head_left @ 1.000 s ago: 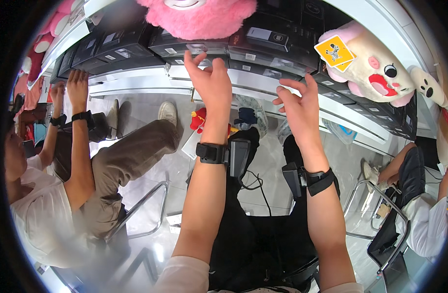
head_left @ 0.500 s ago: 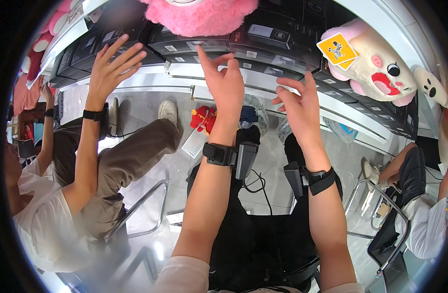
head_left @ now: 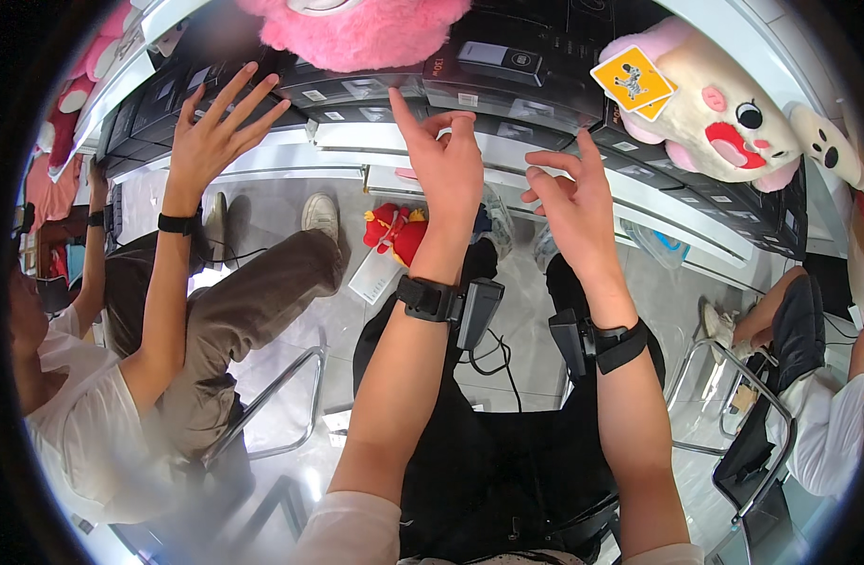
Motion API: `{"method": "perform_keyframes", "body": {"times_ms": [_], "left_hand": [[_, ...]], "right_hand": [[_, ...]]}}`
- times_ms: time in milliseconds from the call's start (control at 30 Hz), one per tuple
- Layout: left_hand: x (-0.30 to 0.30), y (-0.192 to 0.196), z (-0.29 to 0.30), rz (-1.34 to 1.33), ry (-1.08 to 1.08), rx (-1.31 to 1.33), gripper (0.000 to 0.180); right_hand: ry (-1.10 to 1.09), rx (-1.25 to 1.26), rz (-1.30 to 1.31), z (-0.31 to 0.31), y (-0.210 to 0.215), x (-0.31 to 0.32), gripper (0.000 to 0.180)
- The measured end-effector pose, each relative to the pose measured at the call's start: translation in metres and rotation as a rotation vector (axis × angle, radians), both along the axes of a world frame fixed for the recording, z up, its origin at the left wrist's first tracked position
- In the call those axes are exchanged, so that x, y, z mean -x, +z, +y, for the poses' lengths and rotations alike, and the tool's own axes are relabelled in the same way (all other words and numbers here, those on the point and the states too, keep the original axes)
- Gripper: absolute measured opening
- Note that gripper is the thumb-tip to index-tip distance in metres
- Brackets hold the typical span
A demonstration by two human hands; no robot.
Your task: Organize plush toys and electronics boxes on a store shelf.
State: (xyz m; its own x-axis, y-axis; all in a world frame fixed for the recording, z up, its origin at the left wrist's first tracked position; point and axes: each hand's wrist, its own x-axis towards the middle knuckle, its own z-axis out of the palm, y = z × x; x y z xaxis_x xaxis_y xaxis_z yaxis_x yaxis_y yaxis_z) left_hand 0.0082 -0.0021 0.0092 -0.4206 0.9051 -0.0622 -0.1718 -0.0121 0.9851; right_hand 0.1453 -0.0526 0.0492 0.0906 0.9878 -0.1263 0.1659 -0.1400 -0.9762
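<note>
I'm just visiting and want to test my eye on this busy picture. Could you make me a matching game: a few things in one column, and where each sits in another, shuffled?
Things:
1. fluffy pink plush toy
2. cream plush animal with a yellow square tag
3. small red plush toy
4. black wrist strap with a box-shaped device

Places:
A. down on the grey floor
B. on the person's left forearm
C. top middle, on the dark boxes
D. upper right, on the shelf

Pairs: 1-C, 2-D, 3-A, 4-B
</note>
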Motion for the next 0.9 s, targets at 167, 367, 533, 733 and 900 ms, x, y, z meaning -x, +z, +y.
{"method": "perform_keyframes", "body": {"times_ms": [167,367,533,733,900], "left_hand": [[-0.001,0.0,-0.001,-0.038,-0.02,-0.027,0.087],[-0.001,0.002,-0.002,-0.045,-0.034,-0.016,0.087],[-0.004,0.002,-0.002,-0.073,-0.042,-0.018,0.087],[-0.007,-0.003,-0.003,-0.081,-0.023,-0.038,0.088],[-0.006,0.0,-0.003,-0.058,-0.013,-0.039,0.084]], "right_hand": [[0.009,-0.014,0.001,0.0,0.0,-0.004,0.089],[0.016,-0.01,-0.003,0.0,-0.001,-0.003,0.089],[0.004,0.004,0.005,0.002,0.001,0.002,0.091],[0.016,0.01,0.014,0.004,0.004,0.013,0.097],[0.003,-0.005,0.01,0.006,-0.001,0.016,0.097]]}}
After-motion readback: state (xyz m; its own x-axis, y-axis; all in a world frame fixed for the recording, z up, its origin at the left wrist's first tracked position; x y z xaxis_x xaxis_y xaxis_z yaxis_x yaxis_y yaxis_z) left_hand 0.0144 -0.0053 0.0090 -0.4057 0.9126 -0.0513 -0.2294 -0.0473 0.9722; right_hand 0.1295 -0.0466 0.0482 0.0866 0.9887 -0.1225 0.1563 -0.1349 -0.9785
